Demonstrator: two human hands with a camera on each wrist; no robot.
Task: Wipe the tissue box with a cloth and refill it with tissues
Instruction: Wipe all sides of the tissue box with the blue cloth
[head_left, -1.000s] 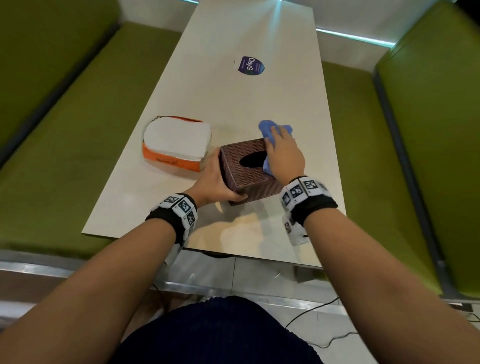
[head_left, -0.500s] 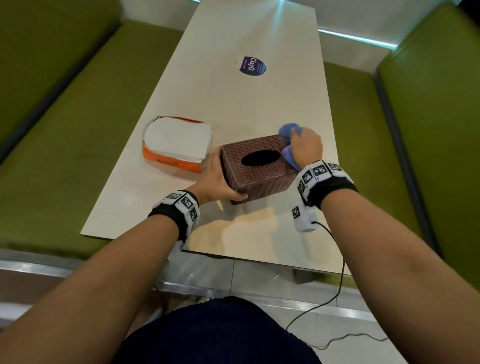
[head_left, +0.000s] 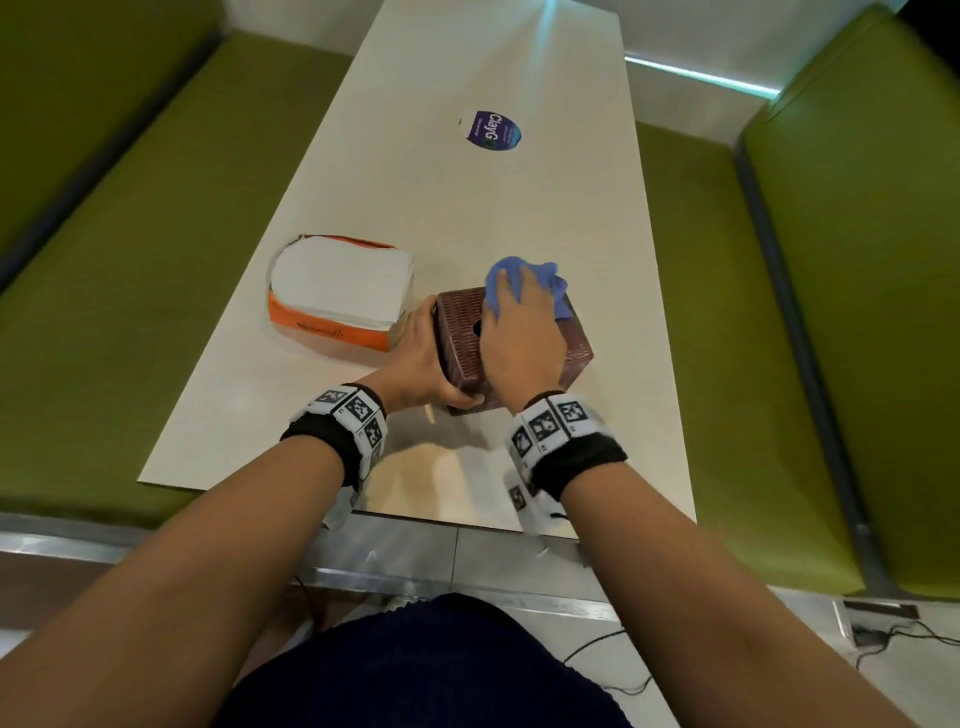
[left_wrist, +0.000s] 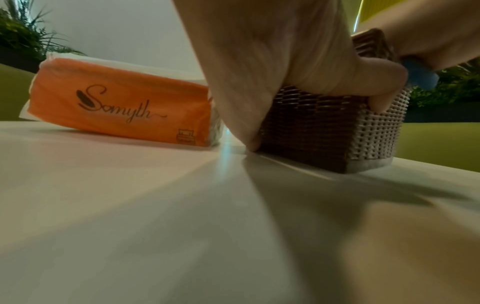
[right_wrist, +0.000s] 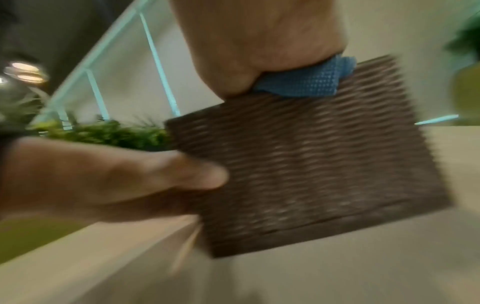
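Note:
A brown woven tissue box (head_left: 460, 338) stands on the white table (head_left: 467, 208) near its front edge. My left hand (head_left: 428, 358) grips the box's left side, thumb curled round the near corner (left_wrist: 384, 82). On the box top my right hand (head_left: 514, 306) lies flat, fingers extended, pressing a blue cloth (head_left: 514, 270) that bunches over the far edge. The hand covers most of the top opening. In the right wrist view the cloth (right_wrist: 306, 82) sits under the palm on the box (right_wrist: 311, 164). An orange pack of white tissues (head_left: 337, 291) lies just left of the box.
A round purple sticker (head_left: 491, 130) sits further up the table. Green padded benches (head_left: 130, 234) (head_left: 753, 312) run along both sides. A black cable (head_left: 597, 654) trails on the floor near my knees. Plants (left_wrist: 23, 35) stand beyond the table.
My right hand with the cloth has gone from the box's right side back onto its top, now covering the opening. The left hand has kept its hold on the box.

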